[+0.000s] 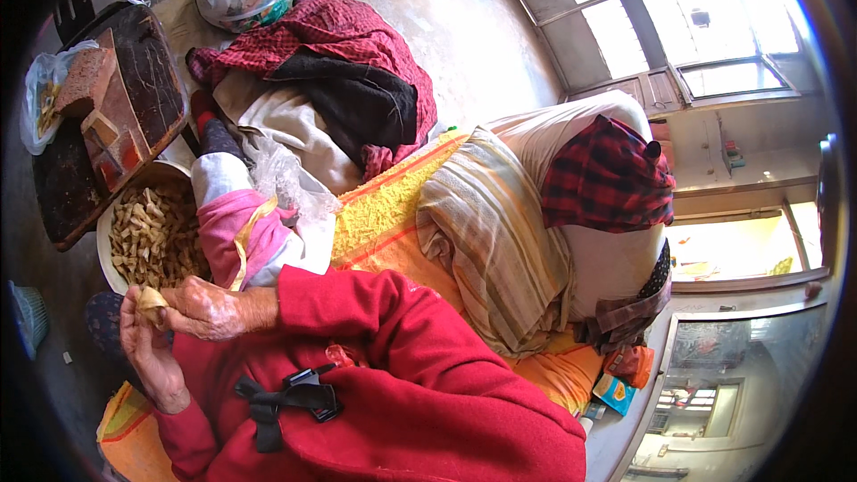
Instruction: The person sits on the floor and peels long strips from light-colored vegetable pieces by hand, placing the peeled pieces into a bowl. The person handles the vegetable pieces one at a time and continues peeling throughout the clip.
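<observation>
A small, pale yellow-brown piece is held between the fingertips of my two hands. My left hand has its palm turned up, with its fingers closed against the piece's far side. My right hand pinches it from the other side, the back of that hand showing. Just beyond them stands a white tub, holding a heap of pale tan, irregular pieces. A pink cloth with a yellow strip covers my leg beside the tub. The piece's exact kind cannot be told.
A dark worn board overhangs the tub, bearing a brick, a wooden block and a plastic bag. A checked cloth heap, a striped cushion-like bundle and a blue basket lie around.
</observation>
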### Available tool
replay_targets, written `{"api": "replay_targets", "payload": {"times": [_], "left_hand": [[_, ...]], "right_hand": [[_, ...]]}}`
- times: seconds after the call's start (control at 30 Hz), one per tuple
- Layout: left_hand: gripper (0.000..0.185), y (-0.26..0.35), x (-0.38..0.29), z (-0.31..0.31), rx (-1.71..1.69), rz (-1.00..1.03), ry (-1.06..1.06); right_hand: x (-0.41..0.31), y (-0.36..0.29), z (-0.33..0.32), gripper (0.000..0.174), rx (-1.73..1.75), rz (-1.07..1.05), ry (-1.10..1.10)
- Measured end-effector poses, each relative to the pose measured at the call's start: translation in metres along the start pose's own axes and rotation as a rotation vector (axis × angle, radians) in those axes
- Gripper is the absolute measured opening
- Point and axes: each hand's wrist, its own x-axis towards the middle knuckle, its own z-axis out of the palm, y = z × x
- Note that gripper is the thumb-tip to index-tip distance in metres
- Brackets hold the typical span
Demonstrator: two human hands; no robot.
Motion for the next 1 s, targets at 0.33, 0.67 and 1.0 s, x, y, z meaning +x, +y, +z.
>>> {"api": "replay_targets", "payload": {"times": [0.33, 0.67, 1.0], "left_hand": [[0.035, 0.002, -0.006, 0.0, 0.209, 0.119, -0.048], [0.035, 0.008, -0.008, 0.015, 0.379, 0.201, -0.067], [0.023, 0.015, -0.018, 0.02, -0.459, -0.197, -0.175]], "right_hand": [[0.001, 0.005, 0.002, 0.022, -0.054, -0.12, 0.004], [-0.002, -0.005, -0.002, 0.022, 0.071, -0.018, -0.053], [-0.008, -0.017, 0.003, 0.02, -0.051, -0.089, -0.067]]}}
